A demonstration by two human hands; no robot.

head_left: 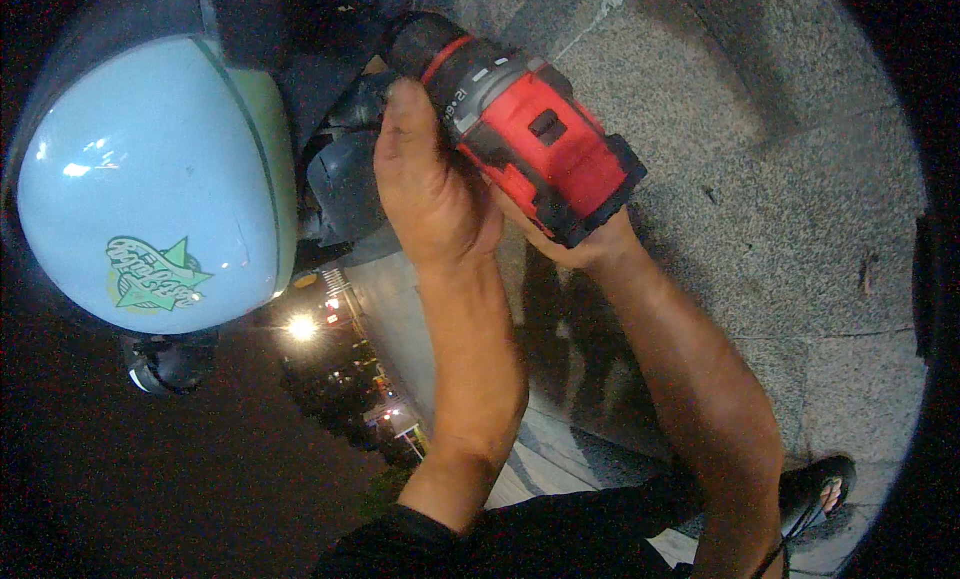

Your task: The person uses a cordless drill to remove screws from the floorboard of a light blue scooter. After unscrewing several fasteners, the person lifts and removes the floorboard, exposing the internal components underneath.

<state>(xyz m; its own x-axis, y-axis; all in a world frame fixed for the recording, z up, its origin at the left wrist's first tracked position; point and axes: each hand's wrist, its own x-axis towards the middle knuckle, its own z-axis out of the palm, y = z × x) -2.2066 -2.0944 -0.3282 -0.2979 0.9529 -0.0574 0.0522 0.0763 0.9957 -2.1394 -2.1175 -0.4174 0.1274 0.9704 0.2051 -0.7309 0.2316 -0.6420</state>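
Red drill [560, 149] nose upper-left, long axis slanting | right hand [598, 249] grasping it | left hand [435, 199] alongside, grip I can't tell

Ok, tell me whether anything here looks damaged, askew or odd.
The light blue shell has a small dark mark near its middle, possibly dirt or a chip. Background lights run steeply slanted, so the view seems tilted. The red drill shows no obvious damage.
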